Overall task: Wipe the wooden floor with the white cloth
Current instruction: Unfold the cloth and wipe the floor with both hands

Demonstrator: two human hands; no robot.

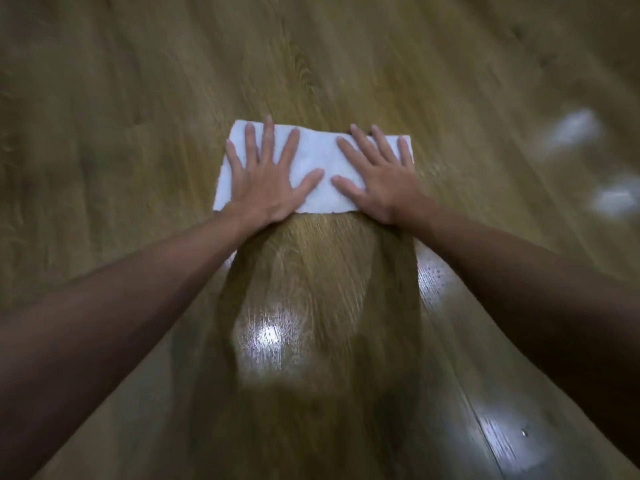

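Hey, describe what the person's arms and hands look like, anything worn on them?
Both forearms are bare as far as the view shows, with no sleeves in sight. The left hand and right hand wear no gloves, and no rings, watch or bracelets are visible. Motion blur softens finer detail.

Place: most likely an indoor room of a home, though the view is blurred and shows only floor.
Flooring: wooden floor (145, 98) of long laminate-style planks with printed grain and visible seams between boards.
Lighting: bright patches of reflected indoor light (268, 336) on the glossy planks, with more glare at the right.
Surface state: a darker, shinier band of floor with fine droplets, looking wet.
Cleaning: bare hands and a white cloth (313, 157), which suggests household cleaning.
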